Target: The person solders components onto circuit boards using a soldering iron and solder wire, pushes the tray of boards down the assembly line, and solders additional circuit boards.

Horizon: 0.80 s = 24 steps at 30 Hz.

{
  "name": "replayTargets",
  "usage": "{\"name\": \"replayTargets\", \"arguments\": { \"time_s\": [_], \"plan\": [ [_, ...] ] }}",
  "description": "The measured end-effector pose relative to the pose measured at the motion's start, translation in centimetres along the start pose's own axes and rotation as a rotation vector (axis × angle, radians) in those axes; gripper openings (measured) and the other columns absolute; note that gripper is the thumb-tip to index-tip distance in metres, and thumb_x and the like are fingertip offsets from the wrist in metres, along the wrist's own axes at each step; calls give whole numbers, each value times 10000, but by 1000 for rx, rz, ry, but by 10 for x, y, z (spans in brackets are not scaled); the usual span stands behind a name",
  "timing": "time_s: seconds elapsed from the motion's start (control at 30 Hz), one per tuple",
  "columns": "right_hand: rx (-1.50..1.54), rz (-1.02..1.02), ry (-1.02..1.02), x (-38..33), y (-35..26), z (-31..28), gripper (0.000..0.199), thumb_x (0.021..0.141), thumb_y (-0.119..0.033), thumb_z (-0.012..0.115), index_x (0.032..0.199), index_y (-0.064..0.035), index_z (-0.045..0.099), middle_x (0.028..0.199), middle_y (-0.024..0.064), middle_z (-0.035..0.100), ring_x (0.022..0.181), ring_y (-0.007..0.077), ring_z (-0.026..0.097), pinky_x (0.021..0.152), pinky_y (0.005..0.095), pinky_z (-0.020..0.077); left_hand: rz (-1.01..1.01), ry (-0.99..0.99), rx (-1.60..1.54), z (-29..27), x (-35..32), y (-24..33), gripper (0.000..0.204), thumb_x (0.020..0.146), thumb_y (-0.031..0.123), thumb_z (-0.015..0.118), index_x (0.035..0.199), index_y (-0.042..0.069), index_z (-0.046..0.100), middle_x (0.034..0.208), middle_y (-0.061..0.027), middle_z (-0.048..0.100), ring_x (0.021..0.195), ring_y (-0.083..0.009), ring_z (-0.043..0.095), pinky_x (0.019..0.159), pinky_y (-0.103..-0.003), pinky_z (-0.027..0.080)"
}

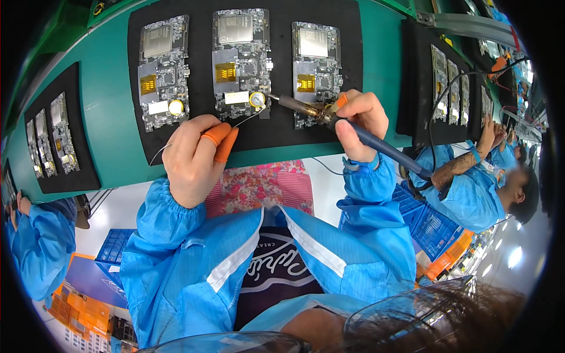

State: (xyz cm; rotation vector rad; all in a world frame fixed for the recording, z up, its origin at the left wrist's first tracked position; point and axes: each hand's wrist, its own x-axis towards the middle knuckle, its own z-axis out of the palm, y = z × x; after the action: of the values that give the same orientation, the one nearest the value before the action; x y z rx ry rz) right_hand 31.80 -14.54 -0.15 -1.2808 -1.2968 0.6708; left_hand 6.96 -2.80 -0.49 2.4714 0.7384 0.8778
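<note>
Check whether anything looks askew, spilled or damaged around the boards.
Nothing stands out: the three circuit boards lie in a row on the central black mat, without visible spills or damage. The soldering iron partly hides its rightmost board.

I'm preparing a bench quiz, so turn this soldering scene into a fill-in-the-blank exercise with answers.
The soldering iron sits in the ____ grip.
The left grip, pinching solder wire, wears finger cots coloured ____.
The black mat directly before the person bears ____ circuit boards.
Of those boards, the iron's tip is nearest the ____ one.
Missing words: right; orange; three; middle.
</note>
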Motion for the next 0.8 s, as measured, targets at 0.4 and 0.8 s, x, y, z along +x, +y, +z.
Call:
{"name": "replayTargets", "arguments": {
  "time_s": [0.4, 0.8],
  "plan": [
    [-99, -170, 53, 4, 7, 10, 184, 830, -120, 602, 714, 7, 538, 542, 81, 530, 395, 154, 479, 397, 279, 373, 12, 4, 0, 1, 1, 1, 251, 624, -5, 804, 811, 11, 637, 863, -77, 615, 695, -221, 603, 559, -304, 486],
    [-153, -218, 36, 7, 5, 10, 144, 787, -77, 600, 690, 8, 535, 545, 97, 546, 413, 182, 521, 411, 276, 408, 25, -11, 8, 5, 1, 1, 246, 622, -3, 804, 805, 6, 641, 867, -80, 614, 695, -219, 603, 551, -304, 481]
  ]
}}
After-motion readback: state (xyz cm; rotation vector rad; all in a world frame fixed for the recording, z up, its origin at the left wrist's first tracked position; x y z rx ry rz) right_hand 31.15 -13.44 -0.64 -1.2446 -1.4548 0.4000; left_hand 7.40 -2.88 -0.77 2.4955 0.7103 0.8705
